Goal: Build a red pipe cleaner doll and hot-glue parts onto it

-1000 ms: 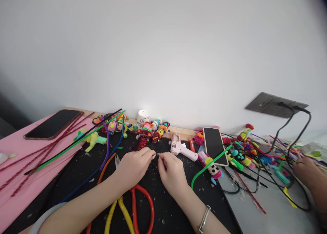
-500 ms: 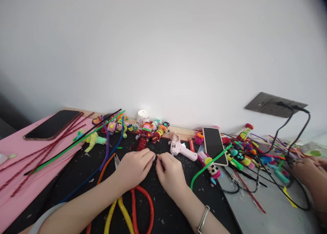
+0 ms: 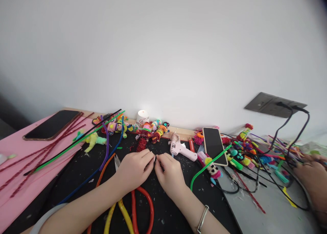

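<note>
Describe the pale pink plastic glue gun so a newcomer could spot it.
Find the large pale wall, then the black work surface below it. Just beyond the bare right hand lies the pale pink plastic glue gun. Its pistol shape sets it apart from the fuzzy, colourful figures nearby.

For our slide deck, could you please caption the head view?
Left hand and right hand hold a small black piece near a pink glue gun.

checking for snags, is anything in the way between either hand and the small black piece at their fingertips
Nothing visible: the left hand and right hand meet at the small black piece. The hot glue gun lies beyond the right hand, outside that gap.
</note>
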Demonstrator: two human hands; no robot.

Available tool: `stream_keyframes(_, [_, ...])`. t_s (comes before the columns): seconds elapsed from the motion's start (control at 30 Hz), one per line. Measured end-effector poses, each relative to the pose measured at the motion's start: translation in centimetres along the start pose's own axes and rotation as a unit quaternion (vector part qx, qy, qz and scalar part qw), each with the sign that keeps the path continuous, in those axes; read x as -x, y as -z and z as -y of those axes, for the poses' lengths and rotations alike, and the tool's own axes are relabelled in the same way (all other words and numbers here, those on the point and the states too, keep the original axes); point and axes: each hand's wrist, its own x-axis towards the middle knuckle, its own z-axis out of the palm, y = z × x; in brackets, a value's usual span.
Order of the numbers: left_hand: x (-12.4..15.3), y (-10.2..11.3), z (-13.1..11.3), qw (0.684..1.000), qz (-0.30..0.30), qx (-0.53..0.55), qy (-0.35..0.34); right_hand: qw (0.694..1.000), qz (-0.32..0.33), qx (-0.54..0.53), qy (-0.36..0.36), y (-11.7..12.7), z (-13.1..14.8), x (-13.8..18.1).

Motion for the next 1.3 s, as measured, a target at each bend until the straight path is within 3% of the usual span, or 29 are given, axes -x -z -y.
stream_keyframes(0.23, [0.1, -0.2, -0.1, 1.0, -0.002, -0.013, 0.017, 1.0, -0.001, 0.015, 0.016, 0.0, 0.2, 0.1])
stream_keyframes(0.47, [0.0, 0.4, 0.9, 1.0, -0.002, 0.012, 0.016, 0.999, -0.001, 0.039, -0.031, 0.8, -0.4, -0.2])
stream_keyframes(0.73, [0.1, 1.3, 1.6, 0.998, -0.009, 0.015, 0.058, 0.977, 0.103, 0.181, -0.055, 1.8, -1.1, -0.3])
stream_keyframes(0.87, [0.1, 1.2, 1.7, 0.998, -0.005, 0.009, 0.062, 0.968, 0.123, 0.21, -0.057, 1.9, -1.0, -0.3])
stream_keyframes(1.1, [0.0, 1.4, 2.0, 0.999, 0.013, -0.025, 0.046, 0.974, 0.109, 0.188, -0.062, 2.0, -1.2, -0.2])
stream_keyframes(1.3, [0.0, 1.8, 2.1, 0.999, 0.036, -0.018, 0.01, 0.994, 0.014, 0.103, -0.021, 1.6, -1.9, 0.3])
